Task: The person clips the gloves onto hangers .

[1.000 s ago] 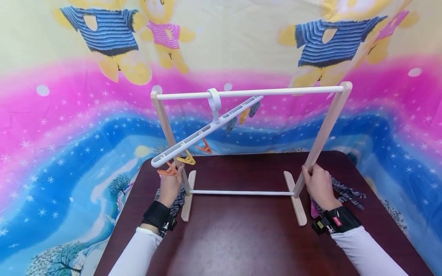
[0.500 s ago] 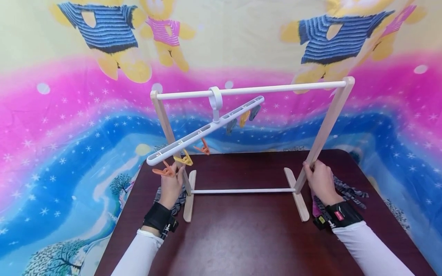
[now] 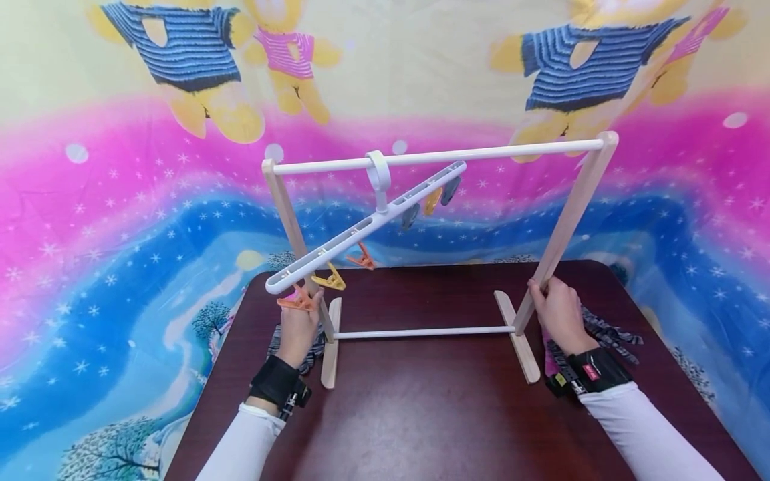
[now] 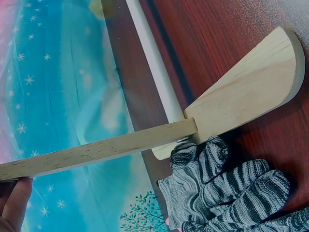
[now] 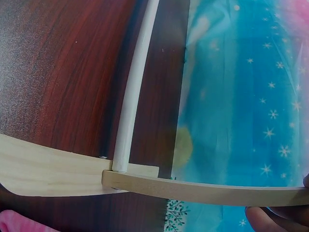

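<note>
A small drying rack stands on the table, with wooden posts, wooden feet and white bars; I point at its top bar. My left hand grips the left post low down, partly behind an orange clip. Lower on the right post, my right hand holds the wood between thumb and fingers. A white clip hanger hangs by its ring hook from the top bar, turned at an angle. Several orange, yellow and grey clips dangle from it. Each wrist view shows a post joining its foot.
A black-and-white striped knit glove lies beside the left foot. Similar striped fabric lies outside the right foot, with a pink piece near it. Behind the dark wooden table hangs a printed cloth.
The clip hanger sways a little on its hook, first toward the left, then back right. The rack's right end has shifted slightly right and up in view. Both hands keep their grip.
</note>
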The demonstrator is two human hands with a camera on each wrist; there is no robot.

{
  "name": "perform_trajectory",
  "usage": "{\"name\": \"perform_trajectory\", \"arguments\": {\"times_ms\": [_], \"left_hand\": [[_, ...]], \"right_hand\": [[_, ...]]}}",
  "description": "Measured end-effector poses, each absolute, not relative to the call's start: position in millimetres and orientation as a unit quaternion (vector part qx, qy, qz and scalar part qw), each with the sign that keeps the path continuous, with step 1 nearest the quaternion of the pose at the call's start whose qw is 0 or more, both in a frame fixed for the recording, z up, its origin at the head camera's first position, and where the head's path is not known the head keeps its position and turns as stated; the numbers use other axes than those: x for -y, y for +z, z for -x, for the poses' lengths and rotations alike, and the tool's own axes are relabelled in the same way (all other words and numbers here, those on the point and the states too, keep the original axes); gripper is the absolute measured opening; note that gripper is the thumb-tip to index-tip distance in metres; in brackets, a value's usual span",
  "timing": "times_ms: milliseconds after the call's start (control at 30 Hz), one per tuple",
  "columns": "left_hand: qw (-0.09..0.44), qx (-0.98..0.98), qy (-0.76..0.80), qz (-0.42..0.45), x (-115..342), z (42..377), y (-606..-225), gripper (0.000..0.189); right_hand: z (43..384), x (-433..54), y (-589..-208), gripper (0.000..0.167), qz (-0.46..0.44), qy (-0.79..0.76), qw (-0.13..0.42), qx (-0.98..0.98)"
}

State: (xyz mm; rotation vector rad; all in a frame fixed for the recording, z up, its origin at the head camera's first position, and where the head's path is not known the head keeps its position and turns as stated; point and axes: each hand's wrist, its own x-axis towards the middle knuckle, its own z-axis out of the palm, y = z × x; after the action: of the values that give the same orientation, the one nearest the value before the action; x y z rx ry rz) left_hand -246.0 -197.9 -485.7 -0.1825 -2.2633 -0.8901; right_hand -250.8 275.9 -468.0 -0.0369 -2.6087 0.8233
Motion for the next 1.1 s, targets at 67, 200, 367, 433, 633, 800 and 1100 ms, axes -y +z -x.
{"name": "perform_trajectory", "arguments": {"times_ms": [67, 200, 367, 433, 633, 800, 1100], "left_hand": [[0.335, 0.874, -0.344, 0.074, 198.7, 244.9, -485.8, 0.014], [0.312, 0.877, -0.357, 0.080, 200.4, 243.8, -486.1, 0.015], [0.315, 0.876, -0.355, 0.078, 200.9, 243.4, -486.7, 0.011], [0.322, 0.877, -0.349, 0.076, 200.5, 243.1, -487.4, 0.011], [0.332, 0.876, -0.343, 0.070, 198.7, 242.1, -488.1, 0.017], [0.325, 0.872, -0.361, 0.063, 197.7, 241.6, -486.3, 0.018], [0.323, 0.874, -0.357, 0.074, 199.3, 242.8, -486.7, 0.015]], "right_hand": [[250.8, -276.2, -468.0, 0.038, 0.014, 0.295, 0.202, 0.934], [250.7, -275.9, -467.8, 0.037, 0.012, 0.299, 0.197, 0.934], [250.7, -275.7, -468.5, 0.035, 0.007, 0.304, 0.197, 0.932], [250.5, -275.5, -468.8, 0.034, 0.007, 0.304, 0.198, 0.932], [250.1, -275.7, -469.2, 0.033, 0.007, 0.304, 0.201, 0.931], [249.8, -276.4, -469.4, 0.032, 0.012, 0.299, 0.209, 0.931], [249.4, -274.7, -470.1, 0.032, 0.017, 0.294, 0.212, 0.932]]}}
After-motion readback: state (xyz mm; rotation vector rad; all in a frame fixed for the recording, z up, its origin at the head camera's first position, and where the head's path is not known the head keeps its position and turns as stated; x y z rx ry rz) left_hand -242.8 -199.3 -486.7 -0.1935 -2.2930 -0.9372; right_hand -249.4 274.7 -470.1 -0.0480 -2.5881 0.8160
